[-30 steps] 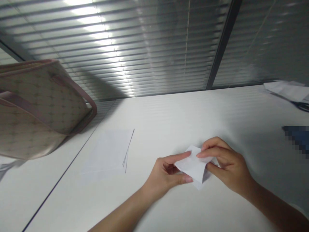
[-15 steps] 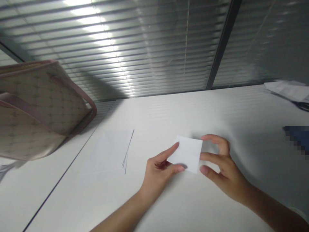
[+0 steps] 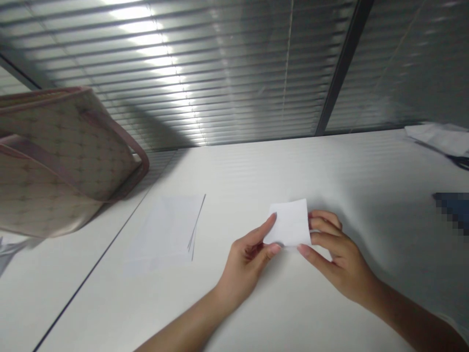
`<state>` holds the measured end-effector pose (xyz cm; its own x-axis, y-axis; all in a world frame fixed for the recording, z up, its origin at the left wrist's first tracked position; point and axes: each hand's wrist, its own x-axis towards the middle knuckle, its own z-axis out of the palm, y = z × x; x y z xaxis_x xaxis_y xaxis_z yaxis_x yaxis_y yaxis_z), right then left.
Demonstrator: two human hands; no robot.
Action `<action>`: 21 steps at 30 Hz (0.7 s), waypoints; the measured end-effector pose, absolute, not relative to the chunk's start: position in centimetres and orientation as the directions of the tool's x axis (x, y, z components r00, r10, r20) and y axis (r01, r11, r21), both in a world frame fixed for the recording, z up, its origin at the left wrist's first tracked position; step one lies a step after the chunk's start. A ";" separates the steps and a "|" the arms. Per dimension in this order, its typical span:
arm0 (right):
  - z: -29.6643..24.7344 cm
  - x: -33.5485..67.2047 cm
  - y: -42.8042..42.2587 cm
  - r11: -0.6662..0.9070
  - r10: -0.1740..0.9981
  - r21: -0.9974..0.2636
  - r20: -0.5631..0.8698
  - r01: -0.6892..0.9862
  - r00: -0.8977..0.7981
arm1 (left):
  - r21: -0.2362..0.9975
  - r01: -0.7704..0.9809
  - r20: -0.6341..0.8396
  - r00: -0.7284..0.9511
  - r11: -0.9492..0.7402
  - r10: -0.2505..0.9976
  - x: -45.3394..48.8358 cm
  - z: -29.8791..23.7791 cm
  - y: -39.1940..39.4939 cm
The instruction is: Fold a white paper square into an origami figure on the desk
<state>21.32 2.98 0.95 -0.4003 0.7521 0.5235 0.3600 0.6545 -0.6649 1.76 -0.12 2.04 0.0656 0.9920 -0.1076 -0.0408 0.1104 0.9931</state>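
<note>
A small white square of paper (image 3: 289, 222) is held up over the table in front of me. My left hand (image 3: 249, 261) grips its left side, the index finger on the paper's face and the thumb along the lower edge. At the lower right corner sits the thumb of my right hand (image 3: 335, 252), with its curled fingers by the right edge, partly behind the paper. Whether the paper is folded in layers I cannot tell. Left of my hands, several white sheets (image 3: 164, 230) lie on the table, dark lines showing along their right edge.
A patterned bag with pink trim (image 3: 73, 161) stands at the left on the white table (image 3: 256, 171). Scissors (image 3: 459, 160) lie beside crumpled white paper (image 3: 439, 137) at the far right, above a dark blue item (image 3: 452, 208), partly pixelated. Window blinds (image 3: 234, 73) rise behind.
The paper has turned so its right side sits higher. My right hand has come in from beside the right edge, its thumb now on the lower right corner.
</note>
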 end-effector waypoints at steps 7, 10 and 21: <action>1.2 21.1 3.2 0.297 0.879 -0.944 0.213 0.142 -0.426 | 0.981 -0.088 -0.172 0.006 0.172 0.985 2.1 2.0 0.1; 1.2 21.0 3.1 0.111 0.902 -0.989 0.061 0.093 -0.427 | 0.975 -0.116 -0.188 0.006 0.187 0.982 2.2 1.9 0.2; 0.4 21.0 3.7 0.092 0.876 -0.989 0.024 0.118 -0.481 | 0.953 -0.209 -0.214 0.041 0.218 0.976 2.4 1.6 0.5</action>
